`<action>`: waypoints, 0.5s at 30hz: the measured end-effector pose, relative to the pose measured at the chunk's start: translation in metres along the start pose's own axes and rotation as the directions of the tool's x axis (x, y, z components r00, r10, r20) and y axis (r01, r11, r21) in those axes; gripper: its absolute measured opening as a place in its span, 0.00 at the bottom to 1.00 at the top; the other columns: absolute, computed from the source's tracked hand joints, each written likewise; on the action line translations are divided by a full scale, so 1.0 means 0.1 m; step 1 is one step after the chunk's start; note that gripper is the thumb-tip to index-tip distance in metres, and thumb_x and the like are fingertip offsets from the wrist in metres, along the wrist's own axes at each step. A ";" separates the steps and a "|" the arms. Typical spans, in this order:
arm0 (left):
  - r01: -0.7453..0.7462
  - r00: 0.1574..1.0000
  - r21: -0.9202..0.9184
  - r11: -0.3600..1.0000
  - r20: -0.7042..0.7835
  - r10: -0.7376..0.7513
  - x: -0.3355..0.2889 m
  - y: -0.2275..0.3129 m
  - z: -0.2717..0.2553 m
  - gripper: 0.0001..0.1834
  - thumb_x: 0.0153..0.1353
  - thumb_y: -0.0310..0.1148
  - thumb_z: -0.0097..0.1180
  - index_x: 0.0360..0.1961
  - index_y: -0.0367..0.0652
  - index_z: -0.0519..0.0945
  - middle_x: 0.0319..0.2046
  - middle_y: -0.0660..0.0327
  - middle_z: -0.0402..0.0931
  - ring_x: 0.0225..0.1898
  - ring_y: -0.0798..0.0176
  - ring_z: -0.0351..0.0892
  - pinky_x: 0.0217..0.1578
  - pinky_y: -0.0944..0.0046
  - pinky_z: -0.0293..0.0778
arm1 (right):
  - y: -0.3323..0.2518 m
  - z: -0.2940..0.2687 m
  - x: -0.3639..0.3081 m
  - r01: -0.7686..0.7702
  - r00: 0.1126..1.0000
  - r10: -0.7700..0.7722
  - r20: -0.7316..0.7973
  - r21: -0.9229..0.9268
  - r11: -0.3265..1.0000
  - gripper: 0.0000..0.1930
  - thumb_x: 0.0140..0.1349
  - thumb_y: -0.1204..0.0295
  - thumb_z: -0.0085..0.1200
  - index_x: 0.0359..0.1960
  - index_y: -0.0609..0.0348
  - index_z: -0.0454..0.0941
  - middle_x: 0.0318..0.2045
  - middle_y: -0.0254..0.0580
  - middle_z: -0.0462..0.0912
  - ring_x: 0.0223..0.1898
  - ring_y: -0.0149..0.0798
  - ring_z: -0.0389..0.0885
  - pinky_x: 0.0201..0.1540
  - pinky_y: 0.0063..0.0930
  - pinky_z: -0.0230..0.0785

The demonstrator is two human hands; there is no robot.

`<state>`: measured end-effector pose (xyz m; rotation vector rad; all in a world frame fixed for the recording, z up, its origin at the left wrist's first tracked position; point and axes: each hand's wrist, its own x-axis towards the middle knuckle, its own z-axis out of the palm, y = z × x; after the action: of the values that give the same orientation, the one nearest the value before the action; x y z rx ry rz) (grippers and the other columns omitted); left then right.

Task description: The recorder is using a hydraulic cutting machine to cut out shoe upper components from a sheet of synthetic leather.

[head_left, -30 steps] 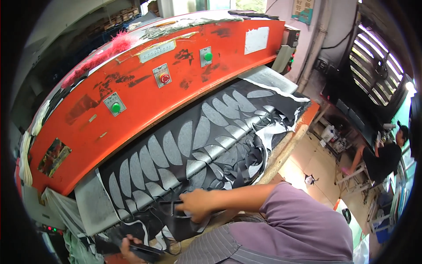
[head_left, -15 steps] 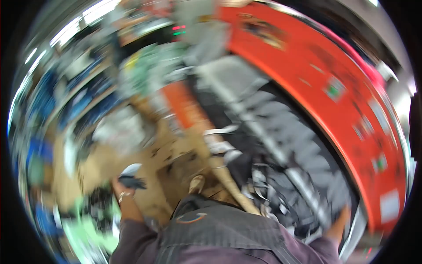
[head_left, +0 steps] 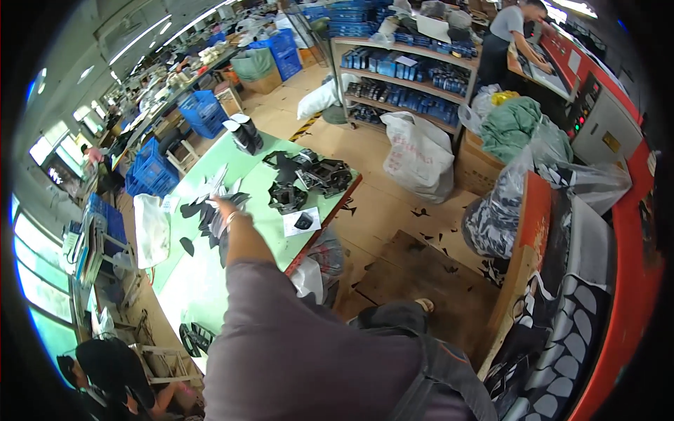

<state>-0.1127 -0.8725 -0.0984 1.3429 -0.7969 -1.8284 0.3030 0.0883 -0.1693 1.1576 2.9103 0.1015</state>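
My left hand, with a bracelet at the wrist, reaches onto a loose heap of dark grey cut pieces on the green-topped table. Its fingers blend into the heap, so their grip is unclear. Lighter grey pieces lie just beyond the fingertips. Farther right on the tabletop are piles of black curved pieces and a white sheet with one dark piece on it. A bundle of black and white pieces stands near the far corner. My right hand is out of the picture.
To the right, a red machine has a sheet with cut shapes on its bed. Sacks, a scrap-filled bag and a shelf of blue stacks stand beyond. One person works far right; another sits lower left.
The view has swung left from the red machine to the green table. My left hand, which held dark and light pieces, is now at the heap. My right hand has left the view.
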 end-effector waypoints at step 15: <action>-0.683 -0.562 -0.106 0.722 0.708 -0.427 -6.74 -4.00 1.07 0.22 0.58 0.45 0.56 0.45 0.39 0.80 0.42 0.50 0.81 0.46 0.51 0.80 0.48 0.56 0.74 | 1.58 -0.74 -3.67 -0.806 0.551 0.770 -0.320 0.035 0.591 0.26 0.60 0.69 0.44 0.63 0.46 0.67 0.49 0.51 0.80 0.48 0.52 0.80 0.47 0.45 0.72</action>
<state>-0.1583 -0.0843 -0.0475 -1.3435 -2.6414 -1.8633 0.6765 -0.0532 -0.0919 2.5282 2.2302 0.4822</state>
